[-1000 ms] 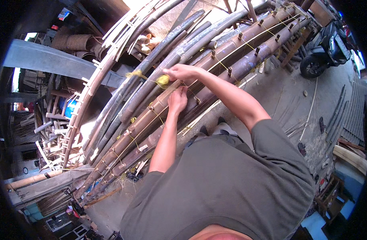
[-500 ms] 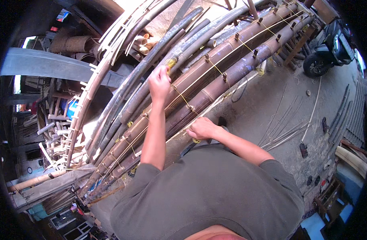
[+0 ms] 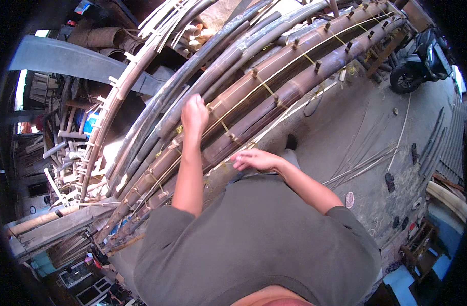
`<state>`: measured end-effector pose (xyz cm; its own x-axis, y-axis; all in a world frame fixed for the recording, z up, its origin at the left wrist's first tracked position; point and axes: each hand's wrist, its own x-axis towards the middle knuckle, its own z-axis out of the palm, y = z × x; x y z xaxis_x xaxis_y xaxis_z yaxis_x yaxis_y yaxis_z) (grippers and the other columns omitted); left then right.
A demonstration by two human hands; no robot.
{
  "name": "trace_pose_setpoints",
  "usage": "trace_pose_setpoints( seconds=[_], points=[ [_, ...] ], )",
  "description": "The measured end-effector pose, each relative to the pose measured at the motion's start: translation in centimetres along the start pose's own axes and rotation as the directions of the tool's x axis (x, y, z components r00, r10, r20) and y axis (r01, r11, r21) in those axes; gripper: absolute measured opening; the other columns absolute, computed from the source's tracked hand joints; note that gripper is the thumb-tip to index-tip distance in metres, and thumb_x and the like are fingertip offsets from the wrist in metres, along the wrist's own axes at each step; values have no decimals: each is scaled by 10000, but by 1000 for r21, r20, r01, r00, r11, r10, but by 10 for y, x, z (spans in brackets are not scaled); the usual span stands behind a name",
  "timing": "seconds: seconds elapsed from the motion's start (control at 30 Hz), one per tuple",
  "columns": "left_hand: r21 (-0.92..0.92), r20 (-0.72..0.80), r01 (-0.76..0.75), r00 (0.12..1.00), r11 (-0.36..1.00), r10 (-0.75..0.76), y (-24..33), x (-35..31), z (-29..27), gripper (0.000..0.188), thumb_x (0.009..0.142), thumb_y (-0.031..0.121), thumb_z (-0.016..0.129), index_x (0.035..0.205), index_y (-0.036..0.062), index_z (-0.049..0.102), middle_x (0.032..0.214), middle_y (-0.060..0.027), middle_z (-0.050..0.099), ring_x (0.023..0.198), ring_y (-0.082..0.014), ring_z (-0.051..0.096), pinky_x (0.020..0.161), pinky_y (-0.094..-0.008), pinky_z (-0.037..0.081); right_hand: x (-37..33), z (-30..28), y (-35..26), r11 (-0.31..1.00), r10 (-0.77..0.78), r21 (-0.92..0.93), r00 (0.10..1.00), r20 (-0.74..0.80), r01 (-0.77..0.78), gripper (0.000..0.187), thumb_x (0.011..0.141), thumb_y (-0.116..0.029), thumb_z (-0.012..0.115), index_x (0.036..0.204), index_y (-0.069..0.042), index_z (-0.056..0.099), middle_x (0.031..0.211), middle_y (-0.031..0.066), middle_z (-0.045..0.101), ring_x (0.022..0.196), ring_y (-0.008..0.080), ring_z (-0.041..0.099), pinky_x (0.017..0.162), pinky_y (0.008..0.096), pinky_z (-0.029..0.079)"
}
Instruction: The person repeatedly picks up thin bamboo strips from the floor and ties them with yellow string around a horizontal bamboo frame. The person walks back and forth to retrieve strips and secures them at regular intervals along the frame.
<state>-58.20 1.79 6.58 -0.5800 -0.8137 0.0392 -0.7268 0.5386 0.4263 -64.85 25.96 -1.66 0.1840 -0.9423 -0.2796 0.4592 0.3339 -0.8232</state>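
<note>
Two long brown bamboo poles (image 3: 228, 104) run diagonally from lower left to upper right, side by side. Short dark pegs (image 3: 295, 44) stick up along them, and yellow cord (image 3: 269, 87) crosses between the two. My left hand (image 3: 195, 115) is closed at the far edge of the farther pole; whatever its fingers hold is hidden. A bit of yellow cord shows on the pole beside it. Over the near side of the nearer pole is my right hand (image 3: 258, 159), its fingers loosely stretched, with nothing visible in them.
More dark poles (image 3: 213, 81) lie beyond the pegged pair. A curved bamboo rack with pale slats (image 3: 111, 99) stands at the left, near a concrete beam (image 3: 80, 64). On the right are a motorbike (image 3: 422, 64) and thin strips (image 3: 366, 166) on the floor.
My left hand has moved slightly down and left along the pole, and the yellow cord bundle seen at its fingers no longer shows. My right hand has gone from a fist to loosely stretched fingers.
</note>
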Motion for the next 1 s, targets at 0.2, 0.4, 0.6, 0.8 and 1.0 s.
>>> trace_pose_setpoints(
  seconds=[0.2, 0.4, 0.6, 0.8, 1.0],
  points=[
    [-8, 259, 101, 961, 995, -96, -12, -76, 27, 424, 857, 415, 611, 1144, 104, 610, 1028, -205, 680, 990, -386, 641, 863, -497, 483, 56, 65, -60, 663, -322, 249, 569, -756, 706, 256, 996, -271, 453, 905, -68, 581, 824, 27, 586, 815, 107, 556, 753, 282, 485],
    [-87, 75, -3, 997, 996, 9, -54, -75, 67, 385, 923, 466, 488, 1151, 189, 628, 1057, -214, 662, 1000, -402, 627, 853, -541, 462, 162, 51, -146, 434, -414, -887, 909, -44, 155, 447, 979, -453, 414, 913, -91, 668, 949, 104, 673, 874, 243, 627, 741, 411, 492],
    [-187, 151, 120, 984, 975, -92, -28, -72, 35, 368, 964, 427, 442, 1060, 158, 675, 980, -209, 674, 963, -421, 630, 827, -521, 475, 180, -2, -163, 486, -88, -871, 988, -130, -71, 654, 956, -580, 426, 1029, 9, 700, 1002, 178, 696, 918, 302, 669, 813, 405, 496],
    [-177, 93, 199, 978, 964, -185, -25, -78, 36, 356, 957, 430, 455, 1038, 167, 680, 917, -174, 686, 910, -407, 643, 804, -497, 490, 47, 20, -110, 664, -94, -632, 883, 460, 400, 507, 978, -398, 513, 645, -18, 562, 561, 51, 536, 526, 153, 454, 551, 343, 423],
    [-660, -76, 7, 994, 751, -76, -15, -53, 28, 248, 980, 185, 520, 992, -6, 677, 738, -70, 691, 621, -97, 602, 561, -274, 465, 35, 37, -42, 468, -228, -838, 954, 192, 281, 403, 863, -318, 539, 592, -30, 616, 580, 230, 578, 576, 412, 611, 611, 513, 507]
  ],
)
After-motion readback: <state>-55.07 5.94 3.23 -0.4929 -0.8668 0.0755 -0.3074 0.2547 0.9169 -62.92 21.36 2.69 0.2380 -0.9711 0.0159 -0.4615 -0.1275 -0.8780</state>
